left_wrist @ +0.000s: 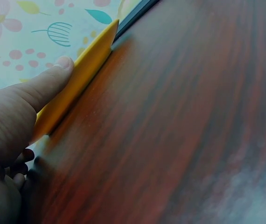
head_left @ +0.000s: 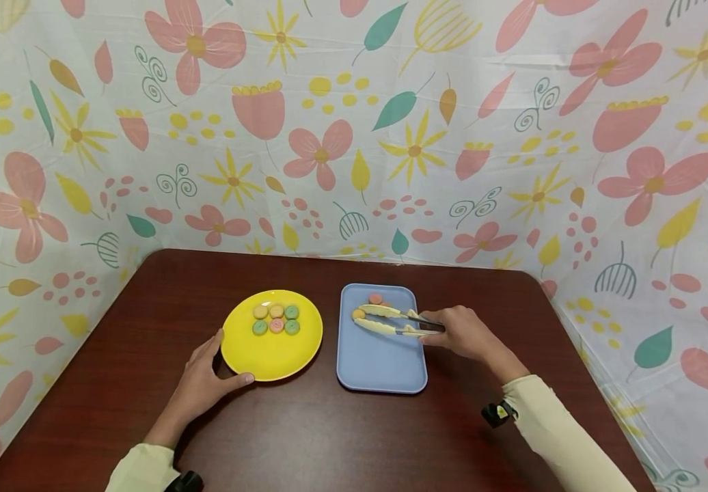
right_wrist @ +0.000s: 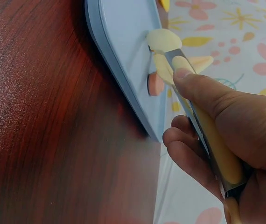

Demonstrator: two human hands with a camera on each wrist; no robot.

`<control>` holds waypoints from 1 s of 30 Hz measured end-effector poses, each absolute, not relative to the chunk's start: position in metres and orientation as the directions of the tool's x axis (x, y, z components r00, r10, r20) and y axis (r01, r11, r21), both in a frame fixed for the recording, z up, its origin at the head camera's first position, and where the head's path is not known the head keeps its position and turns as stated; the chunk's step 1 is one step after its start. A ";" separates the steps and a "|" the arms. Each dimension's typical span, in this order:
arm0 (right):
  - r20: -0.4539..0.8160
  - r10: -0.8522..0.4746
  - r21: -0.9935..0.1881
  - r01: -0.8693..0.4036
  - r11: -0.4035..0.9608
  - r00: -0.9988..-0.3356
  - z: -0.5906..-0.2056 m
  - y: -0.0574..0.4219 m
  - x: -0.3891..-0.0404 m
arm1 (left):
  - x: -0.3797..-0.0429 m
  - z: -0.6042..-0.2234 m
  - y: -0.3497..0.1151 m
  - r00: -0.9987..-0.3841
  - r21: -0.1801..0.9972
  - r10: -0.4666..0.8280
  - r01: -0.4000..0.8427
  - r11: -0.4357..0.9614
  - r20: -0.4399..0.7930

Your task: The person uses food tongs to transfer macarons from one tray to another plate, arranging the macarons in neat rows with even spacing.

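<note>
My left hand (head_left: 203, 376) holds the rim of a round yellow plate (head_left: 280, 362), thumb on the near edge and fingers along the left side. Several small macarons (head_left: 276, 325), yellow, green and pink, sit on that plate in two rows. With my right hand (head_left: 461, 331) I grip cream-tipped metal tongs (head_left: 400, 332) above a blue rectangular tray (head_left: 381, 369). Between the tong tips, near the tray's left side, is a yellow macaron (head_left: 358, 315). A pink macaron (head_left: 375, 298) lies at the tray's far end, with another partly hidden behind the tongs.
Plate and tray stand side by side on a dark brown wooden table (head_left: 305, 437), a narrow gap between them. A flower-patterned cloth (head_left: 354, 171) hangs behind and at both sides of the table.
</note>
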State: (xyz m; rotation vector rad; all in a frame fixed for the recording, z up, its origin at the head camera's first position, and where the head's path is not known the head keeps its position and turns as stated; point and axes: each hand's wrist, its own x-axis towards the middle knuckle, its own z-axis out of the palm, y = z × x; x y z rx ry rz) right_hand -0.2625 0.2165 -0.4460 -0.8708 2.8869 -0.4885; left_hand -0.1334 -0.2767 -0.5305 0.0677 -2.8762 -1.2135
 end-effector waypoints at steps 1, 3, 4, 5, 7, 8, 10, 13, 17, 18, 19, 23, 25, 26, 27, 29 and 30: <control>0.008 -0.550 -0.327 -0.522 0.788 -0.835 -0.446 0.216 -0.262 | -0.133 -0.530 -0.277 -0.999 0.716 -0.048 -0.033 0.697 0.000; 0.008 -0.550 -0.327 -0.522 0.788 -0.835 -0.446 0.217 -0.263 | -0.133 -0.530 -0.276 -0.999 0.716 -0.048 -0.035 0.698 -0.002; 0.010 -0.553 -0.325 -0.526 0.786 -0.833 -0.446 0.217 -0.263 | -0.133 -0.529 -0.276 -0.999 0.715 -0.049 -0.037 0.698 -0.004; 0.013 -0.557 -0.325 -0.530 0.783 -0.830 -0.446 0.217 -0.263 | -0.133 -0.529 -0.276 -0.999 0.714 -0.049 -0.039 0.699 -0.006; 0.020 -0.563 -0.326 -0.538 0.778 -0.826 -0.444 0.218 -0.262 | -0.133 -0.529 -0.276 -0.999 0.713 -0.050 -0.042 0.700 -0.010; 0.024 -0.565 -0.329 -0.540 0.775 -0.825 -0.444 0.219 -0.262 | -0.133 -0.529 -0.276 -0.999 0.713 -0.050 -0.043 0.700 -0.012; 0.034 -0.567 -0.335 -0.544 0.770 -0.823 -0.441 0.220 -0.262 | -0.133 -0.529 -0.276 -0.999 0.711 -0.050 -0.046 0.701 -0.015; 0.046 -0.565 -0.349 -0.544 0.763 -0.824 -0.437 0.222 -0.262 | -0.133 -0.529 -0.276 -0.999 0.712 -0.049 -0.044 0.700 -0.014; 0.059 -0.570 -0.358 -0.550 0.754 -0.820 -0.429 0.222 -0.261 | -0.132 -0.529 -0.277 -0.999 0.711 -0.049 -0.041 0.702 -0.009; 0.063 -0.575 -0.359 -0.556 0.749 -0.815 -0.426 0.221 -0.261 | -0.132 -0.529 -0.277 -0.999 0.711 -0.050 -0.041 0.702 -0.008; 0.067 -0.580 -0.358 -0.562 0.745 -0.812 -0.424 0.221 -0.261 | -0.132 -0.529 -0.277 -0.999 0.710 -0.051 -0.041 0.703 -0.006; 0.086 -0.600 -0.352 -0.588 0.728 -0.795 -0.416 0.216 -0.261 | -0.132 -0.530 -0.277 -0.999 0.712 -0.053 -0.040 0.701 -0.004; 0.095 -0.607 -0.351 -0.597 0.721 -0.789 -0.412 0.213 -0.260 | -0.132 -0.530 -0.277 -0.999 0.713 -0.052 -0.040 0.700 -0.005; 0.099 -0.610 -0.348 -0.601 0.719 -0.786 -0.410 0.211 -0.260 | -0.132 -0.530 -0.277 -0.999 0.713 -0.050 -0.040 0.700 -0.007; 0.102 -0.613 -0.345 -0.606 0.717 -0.784 -0.408 0.210 -0.260 | -0.132 -0.530 -0.277 -0.999 0.713 -0.050 -0.040 0.700 -0.008; 0.113 -0.623 -0.332 -0.620 0.711 -0.774 -0.404 0.206 -0.259 | -0.132 -0.529 -0.276 -0.999 0.713 -0.048 -0.041 0.700 -0.010; 0.116 -0.628 -0.329 -0.626 0.707 -0.770 -0.402 0.204 -0.259 | -0.132 -0.529 -0.276 -0.999 0.713 -0.047 -0.041 0.700 -0.011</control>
